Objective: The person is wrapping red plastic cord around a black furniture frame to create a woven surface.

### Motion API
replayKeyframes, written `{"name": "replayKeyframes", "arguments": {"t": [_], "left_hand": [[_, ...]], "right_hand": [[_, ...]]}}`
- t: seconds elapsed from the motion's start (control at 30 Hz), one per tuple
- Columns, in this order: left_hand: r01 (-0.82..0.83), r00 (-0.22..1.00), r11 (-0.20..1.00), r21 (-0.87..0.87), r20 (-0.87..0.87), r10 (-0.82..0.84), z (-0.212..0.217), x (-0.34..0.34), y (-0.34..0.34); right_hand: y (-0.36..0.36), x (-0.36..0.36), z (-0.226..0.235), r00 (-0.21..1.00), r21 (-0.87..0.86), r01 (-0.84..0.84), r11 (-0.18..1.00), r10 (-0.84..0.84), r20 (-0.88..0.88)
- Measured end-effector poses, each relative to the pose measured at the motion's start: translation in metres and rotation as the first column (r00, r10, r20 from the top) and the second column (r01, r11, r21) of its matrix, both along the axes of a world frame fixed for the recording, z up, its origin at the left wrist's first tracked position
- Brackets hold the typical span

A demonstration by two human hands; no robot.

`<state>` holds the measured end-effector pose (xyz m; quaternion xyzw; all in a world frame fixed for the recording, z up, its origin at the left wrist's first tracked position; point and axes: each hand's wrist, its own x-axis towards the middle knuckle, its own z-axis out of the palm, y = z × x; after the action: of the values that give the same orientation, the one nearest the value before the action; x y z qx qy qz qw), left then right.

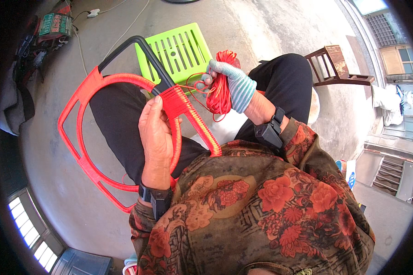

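Across my lap rests a frame (81, 103) of bent tubing, mostly wrapped in red cord, with a curved inner ring. Its far end is a bare black bar (144, 48). My bare left hand (157, 130) grips the wrapped side just below a wide red band of cord, thumb on top. To the right, my right hand (229, 80), in a pale striped glove, is closed round a bundle of red cord (219, 96). A strand runs from the bundle to the wrapped corner of the frame.
A lime-green slatted plastic stool (176, 52) stands in front of my knees. At the right is a small wooden chair (337, 68). Far left, a vehicle (43, 41) with a green plate stands by white cables on the concrete floor. A blue box-like object (80, 263) is at lower left.
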<state>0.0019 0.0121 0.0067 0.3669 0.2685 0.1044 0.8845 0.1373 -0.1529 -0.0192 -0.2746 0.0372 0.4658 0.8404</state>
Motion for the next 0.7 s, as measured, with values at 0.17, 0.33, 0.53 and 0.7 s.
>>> {"name": "replayKeyframes", "arguments": {"t": [0.17, 0.33, 0.53, 0.7], "left_hand": [[-0.002, 1.0, 1.0, -0.003, 0.007, 0.002, -0.0034, -0.0006, 0.0007], [0.026, 1.0, 1.0, 0.011, 0.015, -0.027, -0.0062, -0.0019, 0.0031], [-0.013, 1.0, 1.0, -0.015, -0.018, 0.012, 0.0007, 0.0003, -0.0001], [-0.012, 1.0, 1.0, -0.004, -0.013, 0.012, 0.0006, 0.0003, -0.0003]], "right_hand": [[0.0006, 0.0004, -0.0013, 0.999, 0.036, 0.018, 0.999, -0.019, 0.036], [-0.0005, 0.0002, -0.0011, 1.0, -0.021, 0.012, 1.0, -0.012, -0.015], [0.0, -0.0009, 0.0019, 1.0, -0.032, 0.02, 0.999, -0.02, -0.015], [-0.0024, 0.0016, 0.0015, 0.999, -0.04, -0.021, 0.999, 0.023, 0.037]]}}
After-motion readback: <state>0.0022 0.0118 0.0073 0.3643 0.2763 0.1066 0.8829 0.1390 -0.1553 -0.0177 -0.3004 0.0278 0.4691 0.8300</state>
